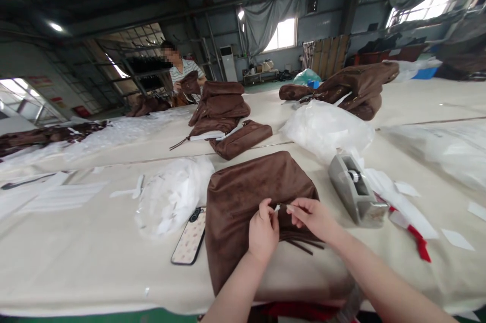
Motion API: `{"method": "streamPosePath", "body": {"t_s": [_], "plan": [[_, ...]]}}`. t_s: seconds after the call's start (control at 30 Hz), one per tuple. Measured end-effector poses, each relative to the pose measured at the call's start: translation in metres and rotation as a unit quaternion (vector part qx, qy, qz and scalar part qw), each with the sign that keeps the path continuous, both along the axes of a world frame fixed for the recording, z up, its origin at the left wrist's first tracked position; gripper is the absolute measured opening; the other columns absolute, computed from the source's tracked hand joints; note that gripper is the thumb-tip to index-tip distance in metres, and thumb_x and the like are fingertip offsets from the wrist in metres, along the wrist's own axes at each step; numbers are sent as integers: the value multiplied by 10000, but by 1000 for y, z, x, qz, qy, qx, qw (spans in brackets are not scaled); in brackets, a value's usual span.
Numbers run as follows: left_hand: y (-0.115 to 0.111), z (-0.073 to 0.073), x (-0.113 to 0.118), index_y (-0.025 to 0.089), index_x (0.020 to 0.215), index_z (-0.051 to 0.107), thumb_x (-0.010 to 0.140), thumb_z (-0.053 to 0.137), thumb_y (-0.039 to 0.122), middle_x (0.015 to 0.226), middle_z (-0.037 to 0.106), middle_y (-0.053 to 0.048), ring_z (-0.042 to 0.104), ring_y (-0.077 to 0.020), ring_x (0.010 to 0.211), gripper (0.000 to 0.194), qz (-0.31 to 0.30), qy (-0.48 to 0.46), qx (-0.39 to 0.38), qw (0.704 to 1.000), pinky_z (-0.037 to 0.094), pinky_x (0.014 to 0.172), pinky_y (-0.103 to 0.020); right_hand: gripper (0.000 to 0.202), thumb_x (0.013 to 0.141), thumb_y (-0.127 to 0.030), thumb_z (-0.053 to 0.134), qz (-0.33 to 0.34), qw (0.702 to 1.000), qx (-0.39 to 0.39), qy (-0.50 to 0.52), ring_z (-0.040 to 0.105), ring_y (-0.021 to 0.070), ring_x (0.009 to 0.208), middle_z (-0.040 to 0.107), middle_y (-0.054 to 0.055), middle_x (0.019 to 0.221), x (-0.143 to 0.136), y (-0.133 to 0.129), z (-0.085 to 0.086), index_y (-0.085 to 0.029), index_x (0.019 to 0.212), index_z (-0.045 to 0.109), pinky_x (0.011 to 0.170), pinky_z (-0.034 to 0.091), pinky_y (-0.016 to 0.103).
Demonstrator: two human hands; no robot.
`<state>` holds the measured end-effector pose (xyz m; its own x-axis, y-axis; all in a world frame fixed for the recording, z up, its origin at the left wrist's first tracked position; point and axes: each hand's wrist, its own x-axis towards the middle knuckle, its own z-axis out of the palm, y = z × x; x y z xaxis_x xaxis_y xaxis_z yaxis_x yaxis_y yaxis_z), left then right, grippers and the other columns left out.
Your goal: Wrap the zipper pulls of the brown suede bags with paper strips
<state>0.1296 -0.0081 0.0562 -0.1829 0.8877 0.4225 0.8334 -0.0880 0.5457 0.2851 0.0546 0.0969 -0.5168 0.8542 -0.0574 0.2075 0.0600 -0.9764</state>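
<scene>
A brown bag point(261, 181) of suede-like material lies flat on the table before me, with thin strings or tassels at its lower right. Over its front, my left hand point(262, 229) is closed in a pinch on a small white piece point(277, 208) that looks like paper or tape. Just to the right, my right hand point(311, 215) is also pinched, with its fingertips close to a small metallic-looking spot on the bag. What those fingertips hold is too small to make out.
Left of the bag lie a patterned phone point(189, 242) and a crumpled clear plastic bag point(176, 194). A grey tape dispenser point(357, 194) stands to the right. Further back are brown bags point(224, 103) and white plastic point(328, 128). A person point(186, 72) stands across the table holding brown material.
</scene>
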Motion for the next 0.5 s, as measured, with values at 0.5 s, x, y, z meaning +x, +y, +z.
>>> {"method": "streamPosePath", "body": {"t_s": [0.5], "plan": [[0,3,1,184,1028,562,871,445,87,927,674,-65,645,-206,834,219,-5,44,-7,999,537,776,-362,230,837,-349,532,38,997,26,-63,558,127,527,621,-4,583,-15,15,-31,-185,690,599,531,448,243]]}}
